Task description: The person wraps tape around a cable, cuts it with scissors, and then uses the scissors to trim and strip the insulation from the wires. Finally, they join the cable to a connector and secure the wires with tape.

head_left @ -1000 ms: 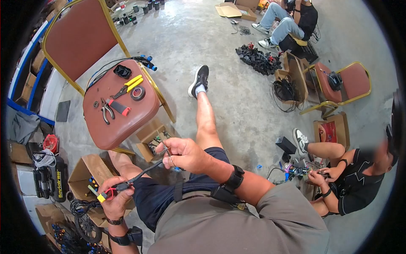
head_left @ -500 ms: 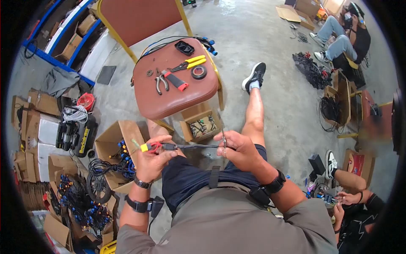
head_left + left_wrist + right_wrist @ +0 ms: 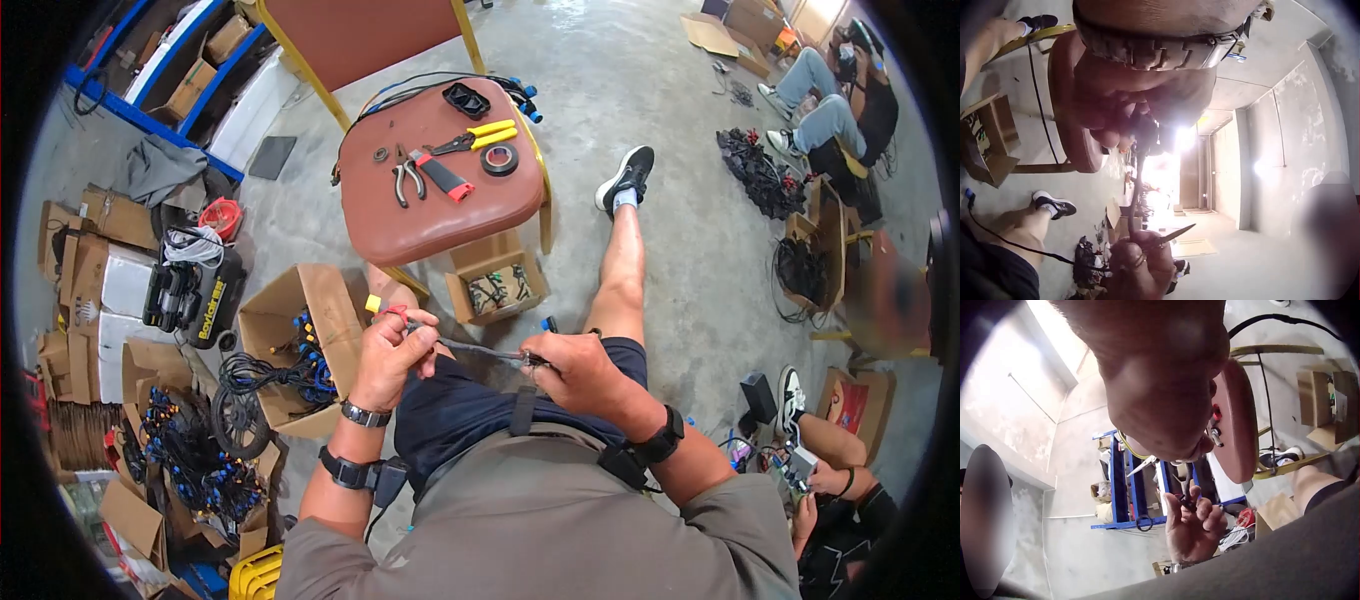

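My left hand grips a dark cable near a yellow connector with short red wires, which stands up past the fingers. The cable stretches across to my right hand, whose thumb and fingers pinch its other end. A pointed metal blade, like that of small scissors, sticks out from the right hand in the left wrist view. It shows as a bright point in the right wrist view. Its handle is hidden in the hand. Both hands are over my lap.
Ahead, a red chair bears pliers, yellow-handled wire strippers, and black tape. A small box of parts stands below it. Boxes of cables are at the left. Another person sits at the right.
The head view has turned left, bringing the chair further right in it. My left fingers have curled in round the cable. The right hand has turned, and its upright metal tool is now mostly covered.
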Action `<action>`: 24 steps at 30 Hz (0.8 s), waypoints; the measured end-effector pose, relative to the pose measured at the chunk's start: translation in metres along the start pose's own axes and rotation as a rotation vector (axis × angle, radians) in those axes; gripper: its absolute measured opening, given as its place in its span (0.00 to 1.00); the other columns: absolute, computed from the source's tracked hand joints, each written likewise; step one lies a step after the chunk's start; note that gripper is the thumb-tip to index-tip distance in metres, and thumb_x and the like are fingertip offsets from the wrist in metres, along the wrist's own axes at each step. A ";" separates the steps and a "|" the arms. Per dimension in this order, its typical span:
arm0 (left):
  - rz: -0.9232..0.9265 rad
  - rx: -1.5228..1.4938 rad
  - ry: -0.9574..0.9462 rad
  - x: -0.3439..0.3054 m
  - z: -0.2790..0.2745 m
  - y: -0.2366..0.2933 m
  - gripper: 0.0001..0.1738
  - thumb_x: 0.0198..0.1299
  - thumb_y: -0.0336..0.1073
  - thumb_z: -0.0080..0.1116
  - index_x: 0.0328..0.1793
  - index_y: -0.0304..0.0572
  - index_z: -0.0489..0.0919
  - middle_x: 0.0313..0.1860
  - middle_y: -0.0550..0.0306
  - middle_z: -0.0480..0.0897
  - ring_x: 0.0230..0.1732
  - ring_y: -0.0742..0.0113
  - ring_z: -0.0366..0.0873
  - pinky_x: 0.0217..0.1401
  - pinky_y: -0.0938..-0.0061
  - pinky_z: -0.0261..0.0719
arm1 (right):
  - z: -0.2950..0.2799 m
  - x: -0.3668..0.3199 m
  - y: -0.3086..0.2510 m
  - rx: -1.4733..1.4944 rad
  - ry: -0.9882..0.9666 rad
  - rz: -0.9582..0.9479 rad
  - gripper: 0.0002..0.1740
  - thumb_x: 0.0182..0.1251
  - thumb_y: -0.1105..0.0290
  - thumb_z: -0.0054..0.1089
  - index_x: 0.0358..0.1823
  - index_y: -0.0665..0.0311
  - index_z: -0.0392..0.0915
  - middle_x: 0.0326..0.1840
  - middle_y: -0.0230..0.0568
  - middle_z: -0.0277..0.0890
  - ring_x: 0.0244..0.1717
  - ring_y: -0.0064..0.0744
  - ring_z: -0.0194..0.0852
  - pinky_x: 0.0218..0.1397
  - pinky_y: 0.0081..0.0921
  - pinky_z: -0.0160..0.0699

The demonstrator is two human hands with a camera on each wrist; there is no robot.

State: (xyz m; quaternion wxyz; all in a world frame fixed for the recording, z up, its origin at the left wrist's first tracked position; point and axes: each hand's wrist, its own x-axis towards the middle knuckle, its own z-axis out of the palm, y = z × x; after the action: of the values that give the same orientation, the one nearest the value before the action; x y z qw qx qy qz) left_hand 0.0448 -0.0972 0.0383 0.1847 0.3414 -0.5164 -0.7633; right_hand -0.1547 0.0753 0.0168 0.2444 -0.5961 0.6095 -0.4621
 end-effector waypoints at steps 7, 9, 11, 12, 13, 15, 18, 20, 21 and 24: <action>-0.219 0.167 0.003 -0.009 -0.016 -0.006 0.16 0.67 0.43 0.56 0.50 0.36 0.77 0.20 0.59 0.76 0.17 0.72 0.73 0.16 0.80 0.69 | -0.009 -0.002 0.007 -0.265 -0.008 -0.191 0.15 0.49 0.75 0.63 0.40 0.61 0.74 0.30 0.37 0.75 0.35 0.40 0.79 0.37 0.35 0.76; -0.135 0.069 0.037 -0.009 -0.013 -0.015 0.16 0.64 0.40 0.58 0.51 0.36 0.77 0.21 0.57 0.77 0.18 0.68 0.75 0.18 0.77 0.72 | -0.007 -0.003 0.009 -0.257 0.019 -0.166 0.15 0.49 0.75 0.63 0.40 0.61 0.74 0.30 0.38 0.75 0.35 0.41 0.79 0.37 0.35 0.76; -0.071 0.025 0.070 -0.010 -0.009 -0.018 0.15 0.63 0.38 0.59 0.50 0.34 0.77 0.22 0.55 0.77 0.19 0.66 0.75 0.21 0.76 0.74 | -0.004 -0.005 0.013 -0.166 0.036 -0.129 0.14 0.54 0.75 0.63 0.43 0.63 0.74 0.34 0.40 0.77 0.38 0.41 0.80 0.39 0.32 0.77; -0.022 -0.009 0.084 -0.010 -0.007 -0.019 0.15 0.63 0.37 0.59 0.50 0.33 0.77 0.22 0.54 0.77 0.19 0.66 0.75 0.21 0.76 0.74 | -0.004 -0.007 0.016 -0.171 0.046 -0.121 0.14 0.54 0.75 0.63 0.43 0.63 0.74 0.34 0.40 0.77 0.38 0.41 0.80 0.39 0.32 0.77; -0.024 -0.004 0.074 -0.011 -0.005 -0.019 0.15 0.63 0.37 0.59 0.50 0.33 0.77 0.22 0.54 0.77 0.19 0.66 0.75 0.21 0.76 0.74 | -0.003 -0.007 0.018 0.034 0.061 0.022 0.13 0.57 0.75 0.62 0.44 0.64 0.74 0.36 0.41 0.79 0.39 0.38 0.81 0.41 0.30 0.77; 0.122 0.086 0.091 -0.013 0.002 -0.017 0.15 0.62 0.36 0.59 0.49 0.31 0.77 0.23 0.55 0.76 0.20 0.67 0.74 0.22 0.76 0.73 | 0.001 -0.013 0.035 0.407 0.123 0.249 0.14 0.64 0.76 0.60 0.50 0.69 0.71 0.39 0.41 0.82 0.42 0.29 0.80 0.45 0.24 0.77; 0.155 0.116 0.083 -0.016 0.008 -0.014 0.15 0.60 0.36 0.60 0.48 0.31 0.77 0.23 0.57 0.76 0.20 0.69 0.73 0.22 0.76 0.73 | -0.021 -0.027 0.059 0.717 0.335 0.496 0.17 0.63 0.75 0.61 0.51 0.72 0.70 0.39 0.40 0.81 0.40 0.25 0.79 0.42 0.23 0.78; 0.135 0.160 0.034 -0.018 0.012 -0.013 0.16 0.59 0.35 0.60 0.48 0.31 0.77 0.24 0.57 0.76 0.19 0.69 0.73 0.21 0.76 0.72 | -0.054 -0.056 0.086 0.641 0.420 0.684 0.19 0.61 0.74 0.64 0.51 0.72 0.72 0.37 0.40 0.82 0.36 0.21 0.79 0.33 0.19 0.76; 0.122 0.174 -0.006 -0.017 0.010 -0.016 0.15 0.59 0.35 0.60 0.48 0.31 0.77 0.24 0.58 0.77 0.19 0.70 0.73 0.21 0.76 0.72 | -0.073 -0.073 0.091 0.650 0.536 0.727 0.18 0.60 0.73 0.65 0.50 0.70 0.74 0.35 0.38 0.82 0.34 0.20 0.78 0.30 0.19 0.75; 0.096 0.201 -0.089 -0.010 0.005 -0.030 0.14 0.58 0.34 0.60 0.47 0.34 0.76 0.24 0.57 0.77 0.19 0.70 0.73 0.21 0.77 0.72 | -0.120 -0.146 0.104 0.603 0.913 0.799 0.17 0.59 0.71 0.67 0.49 0.68 0.77 0.34 0.35 0.81 0.30 0.19 0.76 0.26 0.17 0.73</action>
State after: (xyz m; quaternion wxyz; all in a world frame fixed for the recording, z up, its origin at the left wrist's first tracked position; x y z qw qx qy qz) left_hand 0.0500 -0.0756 0.0157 0.1628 0.2986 -0.6140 -0.7123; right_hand -0.2839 0.2327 -0.0547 0.2700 0.0242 0.6697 -0.6914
